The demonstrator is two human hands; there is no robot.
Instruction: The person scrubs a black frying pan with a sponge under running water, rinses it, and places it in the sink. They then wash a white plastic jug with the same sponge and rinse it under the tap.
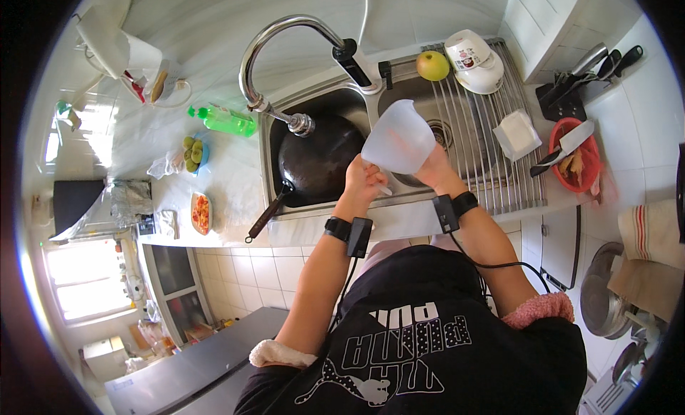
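A translucent white plastic vessel (400,139) is held up over the divider and right basin of the steel sink (388,204). My left hand (365,178) is curled at its lower left edge, and a small pale strip (384,189) sticks out below those fingers. Whether that strip belongs to the vessel, I cannot tell. My right hand (436,171) grips the vessel's lower right side, its fingers partly hidden behind the plastic. In the left basin lies a dark wok (321,161), its handle over the front rim. The chrome faucet (289,22) arches above it.
A roll-up rack (471,142) spans the right basin, with an apple (432,66), stacked bowls (479,72) and a white block (517,135). A cleaver (575,137) rests across a red basket (575,169). Left stand a green soap bottle (227,121) and a dish of chopped food (201,213).
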